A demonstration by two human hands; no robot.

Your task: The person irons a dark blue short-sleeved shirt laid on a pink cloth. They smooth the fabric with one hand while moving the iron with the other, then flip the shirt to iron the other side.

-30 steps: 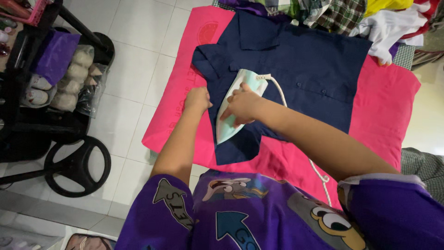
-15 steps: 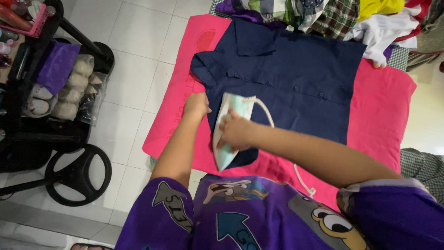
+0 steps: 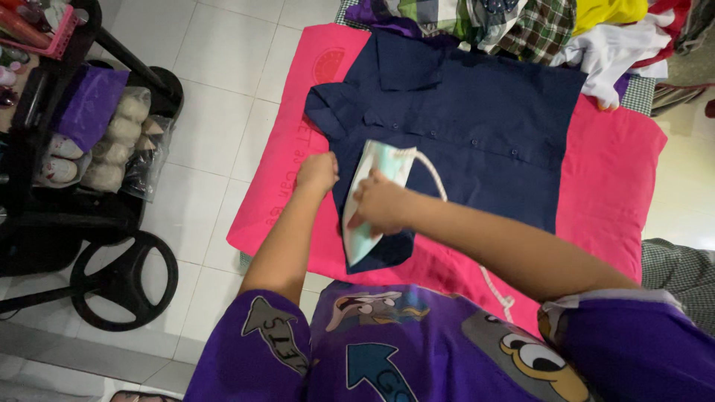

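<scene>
A dark navy short-sleeved button-up shirt (image 3: 462, 126) lies spread flat on a bright pink cloth pad (image 3: 618, 171) laid on the white tiled floor (image 3: 216, 82), with the collar toward the left side of the pad as the head camera sees it and the hem toward the right. The person's right hand (image 3: 380, 205) is wrapped around the handle of a pale mint-and-white electric iron (image 3: 370, 197), which rests sole-down on the shirt's near sleeve. The iron's long axis runs nearly straight away from the person, its narrow end pointing back toward the body and its broad heel, where the white braided cord (image 3: 436, 175) leaves it, pointing toward the shirt's button placket. The left hand (image 3: 318, 171) is closed into a loose fist just beside the iron, on its left, pinning the sleeve's edge where the fabric meets the pink pad; whether it pinches the cloth or only presses on it cannot be told. The rest of the shirt extends away from and to the right of both hands, so the right hand is nearer it. A heap of mixed checked, yellow and white garments (image 3: 566, 30) lies at the pad's far edge, and a black wheeled cart (image 3: 82, 216) stands well apart on the left.
</scene>
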